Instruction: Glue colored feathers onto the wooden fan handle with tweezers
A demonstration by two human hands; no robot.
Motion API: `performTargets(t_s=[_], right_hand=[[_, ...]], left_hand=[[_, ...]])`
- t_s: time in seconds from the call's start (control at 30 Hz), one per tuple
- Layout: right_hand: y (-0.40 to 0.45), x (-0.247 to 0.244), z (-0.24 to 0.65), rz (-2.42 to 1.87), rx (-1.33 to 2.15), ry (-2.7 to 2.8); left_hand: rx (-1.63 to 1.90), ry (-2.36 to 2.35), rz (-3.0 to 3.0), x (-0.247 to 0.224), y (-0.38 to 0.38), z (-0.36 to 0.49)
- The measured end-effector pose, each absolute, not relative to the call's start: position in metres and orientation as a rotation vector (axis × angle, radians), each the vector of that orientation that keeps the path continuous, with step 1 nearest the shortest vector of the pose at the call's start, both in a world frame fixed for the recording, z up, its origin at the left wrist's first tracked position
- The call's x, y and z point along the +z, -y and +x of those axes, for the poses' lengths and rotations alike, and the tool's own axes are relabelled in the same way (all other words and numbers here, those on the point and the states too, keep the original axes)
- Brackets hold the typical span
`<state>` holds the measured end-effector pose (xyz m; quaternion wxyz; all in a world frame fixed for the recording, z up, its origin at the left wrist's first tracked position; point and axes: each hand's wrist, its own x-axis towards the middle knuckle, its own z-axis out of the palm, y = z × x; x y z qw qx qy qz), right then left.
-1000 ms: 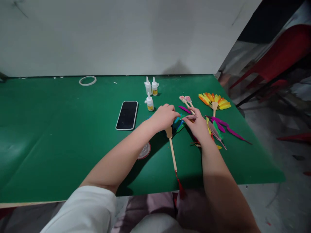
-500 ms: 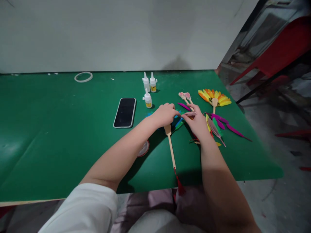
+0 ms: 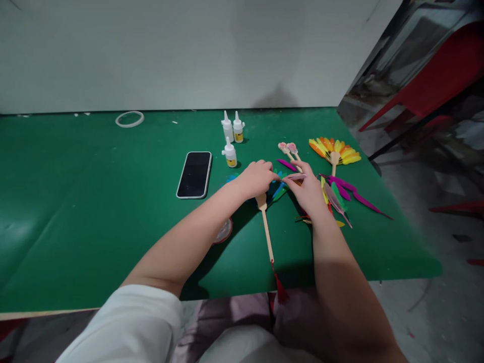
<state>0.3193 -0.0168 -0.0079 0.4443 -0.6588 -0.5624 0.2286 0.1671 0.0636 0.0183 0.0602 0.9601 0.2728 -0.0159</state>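
Pale feather [image 3: 296,176] between two hands, above the green desk [image 3: 113,227]
I see the right hand [image 3: 308,191] pinching it between thumb and fingers, while the left hand [image 3: 257,177] curls over blue and green feathers [image 3: 280,192], its fingertips close by, though whether they grip anything I cannot tell; I'd expect the feather to be almost weightless, soft and easily creased, so I'd hold its stiffer quill, and steady the fan by its rigid-looking wooden handle [image 3: 267,232]
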Motion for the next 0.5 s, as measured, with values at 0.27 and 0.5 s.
performTargets(t_s=[0.27,0.5], right_hand=[[0.0183,-0.0032,0.3178,-1.671,0.542,1.385],[0.0164,-0.0084,0.3198,-1.658,0.535,1.36]], left_hand=[[-0.061,-0.838,2.932,0.0188,-0.0619,0.1682],[-0.086,-0.836,2.966,0.0174,-0.0615,0.1686]])
